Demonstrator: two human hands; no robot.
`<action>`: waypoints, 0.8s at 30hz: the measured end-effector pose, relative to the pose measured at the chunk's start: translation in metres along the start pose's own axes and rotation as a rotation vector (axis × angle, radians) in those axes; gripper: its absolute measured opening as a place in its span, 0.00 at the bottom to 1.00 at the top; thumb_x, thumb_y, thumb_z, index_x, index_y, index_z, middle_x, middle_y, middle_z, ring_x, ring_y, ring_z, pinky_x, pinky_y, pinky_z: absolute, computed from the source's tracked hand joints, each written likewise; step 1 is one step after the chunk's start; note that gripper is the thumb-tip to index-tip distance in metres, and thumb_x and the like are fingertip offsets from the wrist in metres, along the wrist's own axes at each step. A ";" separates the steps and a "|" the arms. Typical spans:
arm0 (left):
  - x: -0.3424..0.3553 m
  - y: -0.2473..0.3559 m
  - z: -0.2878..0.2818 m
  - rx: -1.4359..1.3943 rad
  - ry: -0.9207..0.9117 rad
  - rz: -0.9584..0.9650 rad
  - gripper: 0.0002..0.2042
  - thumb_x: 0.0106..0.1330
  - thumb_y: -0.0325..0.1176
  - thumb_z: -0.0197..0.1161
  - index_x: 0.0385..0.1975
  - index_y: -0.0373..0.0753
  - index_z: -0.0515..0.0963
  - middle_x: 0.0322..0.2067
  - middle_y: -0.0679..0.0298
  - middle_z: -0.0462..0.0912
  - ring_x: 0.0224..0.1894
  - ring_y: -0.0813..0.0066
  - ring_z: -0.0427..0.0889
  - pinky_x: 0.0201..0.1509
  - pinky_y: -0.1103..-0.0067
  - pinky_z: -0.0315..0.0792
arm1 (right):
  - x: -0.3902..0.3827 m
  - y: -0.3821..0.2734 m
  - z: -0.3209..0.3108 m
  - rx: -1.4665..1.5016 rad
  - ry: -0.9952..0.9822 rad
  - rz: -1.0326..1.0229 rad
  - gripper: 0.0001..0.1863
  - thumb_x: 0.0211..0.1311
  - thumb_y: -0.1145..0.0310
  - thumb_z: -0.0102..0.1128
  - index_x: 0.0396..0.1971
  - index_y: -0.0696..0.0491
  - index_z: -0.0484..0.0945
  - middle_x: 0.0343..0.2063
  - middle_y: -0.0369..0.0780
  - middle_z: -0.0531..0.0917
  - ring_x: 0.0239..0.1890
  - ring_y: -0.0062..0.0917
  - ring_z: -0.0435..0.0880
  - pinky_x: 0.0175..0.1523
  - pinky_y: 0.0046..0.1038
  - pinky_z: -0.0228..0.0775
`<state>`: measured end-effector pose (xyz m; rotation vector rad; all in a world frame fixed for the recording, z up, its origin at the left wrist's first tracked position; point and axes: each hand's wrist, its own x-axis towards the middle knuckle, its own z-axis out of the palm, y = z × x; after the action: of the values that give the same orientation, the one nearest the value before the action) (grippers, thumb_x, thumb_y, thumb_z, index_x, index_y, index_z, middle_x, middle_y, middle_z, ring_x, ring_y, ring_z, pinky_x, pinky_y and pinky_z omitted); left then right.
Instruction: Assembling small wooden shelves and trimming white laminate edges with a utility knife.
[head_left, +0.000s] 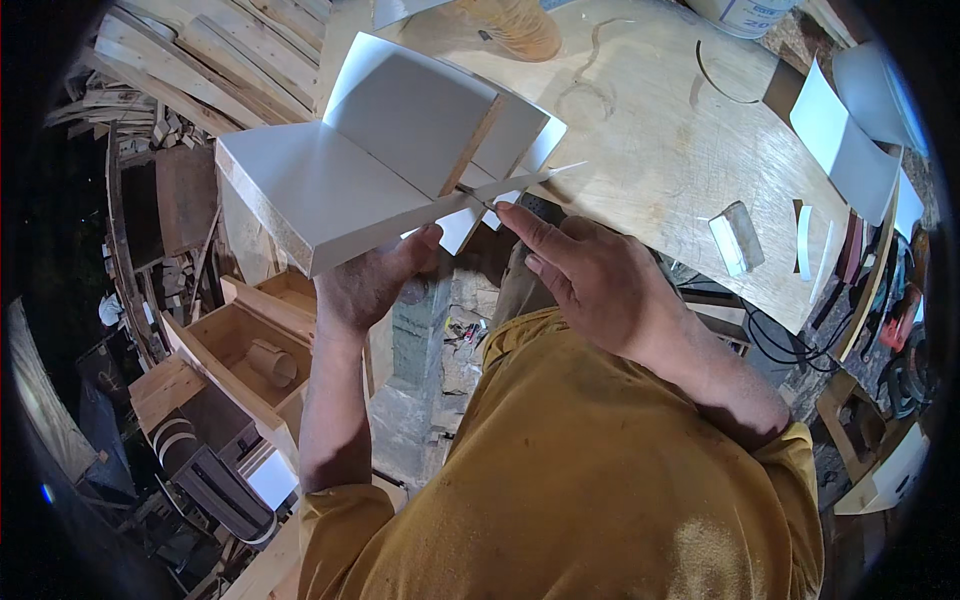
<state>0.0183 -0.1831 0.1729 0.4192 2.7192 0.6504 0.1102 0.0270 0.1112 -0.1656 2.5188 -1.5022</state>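
A white laminated board assembly [350, 170], two panels joined at an angle with raw chipboard edges, is held up in front of me. My left hand [375, 285] grips its lower edge from underneath. My right hand [585, 280] is at the same edge, thumb and forefinger pinching a thin white edging strip [520, 183] that runs along the board edge and sticks out to the right. A small dark tool may be under the fingers; I cannot tell.
A plywood workbench [660, 130] lies ahead with white offcuts [840, 150], a small block [735, 235] and a bucket [745, 12]. Stacked timber [200, 60] at the upper left, an open wooden box [250, 345] at the lower left, cables and tools on the right.
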 end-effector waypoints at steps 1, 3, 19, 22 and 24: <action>0.000 0.000 0.000 0.011 0.025 -0.007 0.14 0.56 0.47 0.66 0.35 0.44 0.83 0.30 0.63 0.84 0.36 0.70 0.82 0.40 0.75 0.75 | 0.000 -0.001 0.000 -0.012 -0.003 0.008 0.27 0.65 0.71 0.54 0.64 0.42 0.66 0.28 0.46 0.79 0.30 0.42 0.80 0.36 0.38 0.75; -0.001 -0.002 0.000 -0.023 0.022 -0.008 0.16 0.55 0.47 0.67 0.37 0.43 0.83 0.31 0.63 0.84 0.36 0.70 0.82 0.41 0.75 0.75 | 0.001 0.001 0.003 -0.023 0.009 -0.002 0.27 0.65 0.70 0.54 0.64 0.42 0.66 0.28 0.46 0.79 0.29 0.41 0.80 0.36 0.38 0.75; -0.004 -0.018 0.002 -0.152 -0.015 -0.094 0.32 0.51 0.57 0.72 0.43 0.34 0.77 0.40 0.58 0.79 0.44 0.66 0.78 0.48 0.70 0.73 | 0.005 0.010 0.015 -0.040 0.047 -0.014 0.27 0.65 0.70 0.55 0.64 0.41 0.66 0.26 0.43 0.77 0.27 0.36 0.79 0.34 0.35 0.75; -0.003 -0.015 0.001 -0.074 -0.009 -0.073 0.32 0.50 0.59 0.71 0.43 0.34 0.78 0.39 0.57 0.80 0.43 0.65 0.79 0.47 0.69 0.74 | 0.007 0.011 0.013 0.025 0.032 0.017 0.27 0.64 0.71 0.55 0.64 0.41 0.67 0.26 0.43 0.77 0.27 0.37 0.79 0.34 0.35 0.75; -0.003 -0.007 -0.001 -0.002 -0.014 0.003 0.24 0.55 0.53 0.68 0.41 0.38 0.80 0.37 0.59 0.82 0.41 0.64 0.80 0.46 0.70 0.74 | 0.007 0.015 0.015 0.009 0.019 0.005 0.27 0.65 0.69 0.54 0.64 0.40 0.65 0.29 0.45 0.78 0.29 0.38 0.81 0.34 0.36 0.77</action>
<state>0.0193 -0.1903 0.1707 0.4256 2.7047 0.6488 0.1065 0.0201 0.0904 -0.1441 2.5246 -1.5205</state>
